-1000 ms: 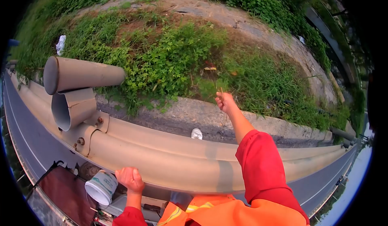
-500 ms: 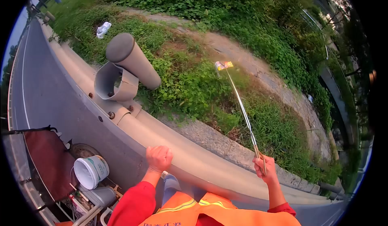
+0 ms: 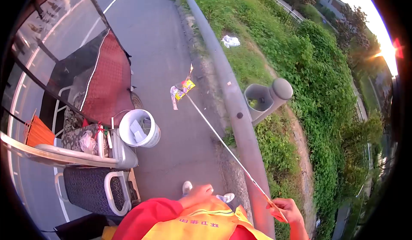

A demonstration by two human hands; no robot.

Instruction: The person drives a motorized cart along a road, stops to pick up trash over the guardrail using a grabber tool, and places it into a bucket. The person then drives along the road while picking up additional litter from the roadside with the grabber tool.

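My right hand (image 3: 285, 211) is closed round the handle end of long metal tongs (image 3: 223, 144), low at the right beside the guardrail. At the far tip of the tongs, over the road, a yellow and pink wrapper (image 3: 183, 90) is held. My left hand (image 3: 199, 195) is closed in front of the orange vest, above the white shoes, and nothing shows in it. Left of the tongs, a white bucket (image 3: 140, 128) with pale scraps inside hangs at the side of the vehicle.
The three-wheeled vehicle has a dark patterned seat (image 3: 88, 186) and a red quilted cover (image 3: 107, 81). The guardrail (image 3: 231, 90) runs along the road edge, with a grey post (image 3: 282, 89) beyond. White litter (image 3: 231, 41) lies on the grass.
The view has turned left towards the road and vehicle. The tongs and wrapper have come up from the grass, across the guardrail, to over the road. My left hand has drawn in towards the vest.
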